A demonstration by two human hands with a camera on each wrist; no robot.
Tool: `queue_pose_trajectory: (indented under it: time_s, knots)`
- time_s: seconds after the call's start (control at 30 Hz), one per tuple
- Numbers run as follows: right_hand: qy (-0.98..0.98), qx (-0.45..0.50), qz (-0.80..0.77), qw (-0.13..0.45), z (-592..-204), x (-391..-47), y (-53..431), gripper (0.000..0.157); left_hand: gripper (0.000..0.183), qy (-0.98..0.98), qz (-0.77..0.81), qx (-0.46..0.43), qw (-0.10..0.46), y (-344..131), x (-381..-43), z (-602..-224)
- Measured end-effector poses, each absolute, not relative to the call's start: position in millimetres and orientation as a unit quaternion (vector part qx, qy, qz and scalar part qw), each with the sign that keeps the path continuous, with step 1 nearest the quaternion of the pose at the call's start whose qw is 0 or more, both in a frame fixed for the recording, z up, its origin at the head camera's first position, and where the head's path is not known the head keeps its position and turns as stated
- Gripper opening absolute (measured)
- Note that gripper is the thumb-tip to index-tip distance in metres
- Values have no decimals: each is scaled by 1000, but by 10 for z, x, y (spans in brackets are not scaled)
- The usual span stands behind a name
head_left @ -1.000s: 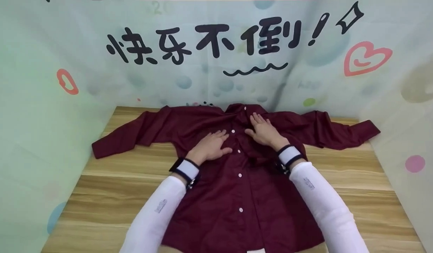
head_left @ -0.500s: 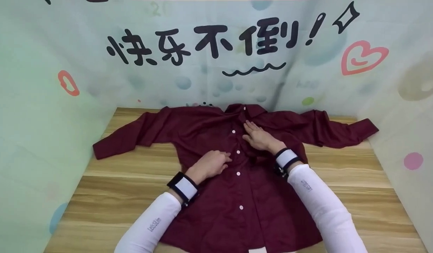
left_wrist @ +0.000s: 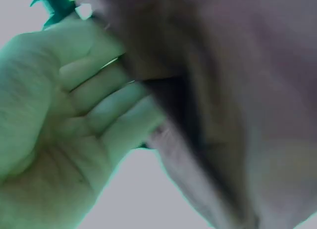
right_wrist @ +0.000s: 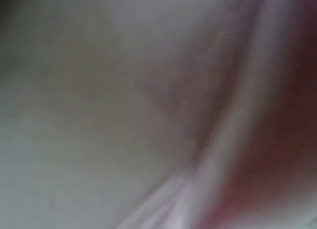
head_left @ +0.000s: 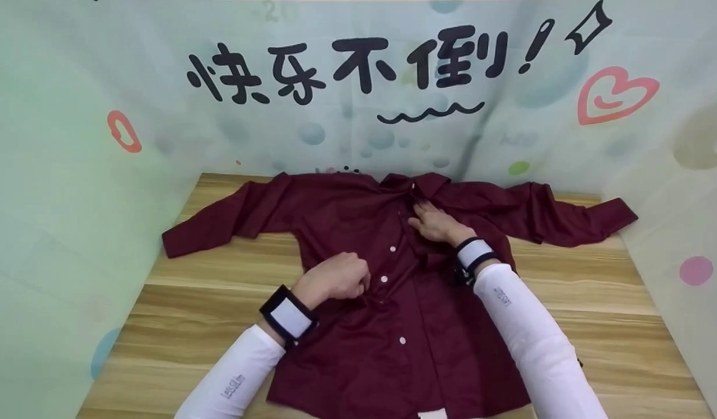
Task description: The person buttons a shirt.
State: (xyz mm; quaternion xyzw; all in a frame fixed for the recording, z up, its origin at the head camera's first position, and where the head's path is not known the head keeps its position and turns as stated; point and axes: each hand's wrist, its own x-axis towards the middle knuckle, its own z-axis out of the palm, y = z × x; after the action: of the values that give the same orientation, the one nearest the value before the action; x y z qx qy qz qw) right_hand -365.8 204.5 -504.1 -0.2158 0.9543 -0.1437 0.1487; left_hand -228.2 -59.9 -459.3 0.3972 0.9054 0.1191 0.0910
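A dark maroon button-up shirt (head_left: 358,361) lies front up with its sleeves spread and its collar at the far side. My left hand (head_left: 341,276) grips the cloth of its front beside the button row. Up close in the left wrist view, the left fingers (left_wrist: 114,97) bend in against the edge of the cloth. On the upper front below the collar, my right hand (head_left: 437,224) rests with its fingers fairly straight. The right wrist view is too blurred to make out that hand's fingers.
Under the shirt is a wood-grain table (head_left: 207,308). A printed fabric backdrop (head_left: 312,139) stands along its far edge and both sides. A small white patch (head_left: 432,414) shows at the shirt's hem.
My left hand has moved toward me and curled its fingers into the shirt front, pulling the button row slightly left. My right hand stays on the upper front, shifted only a little.
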Motion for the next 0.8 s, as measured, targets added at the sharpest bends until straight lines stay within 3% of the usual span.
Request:
queue_pose_trajectory:
  time_s: [0.13,0.27,0.47,0.8]
  knots:
    - [956,-219,-140,138,-5035,-3672,2050,59,15,912,100,365,160,-631,-2250,-4451]
    - [955,-213,-148,144,-5036,-3672,2048,60,14,922,137,328,155,-602,-2378,-4391]
    - [952,-199,-168,162,-5009,-3645,2051,66,34,929,196,298,103,-509,-2756,-4478]
    - [937,-240,-189,170,-4799,-3202,2183,93,71,947,159,219,172,-497,-3099,-4905]
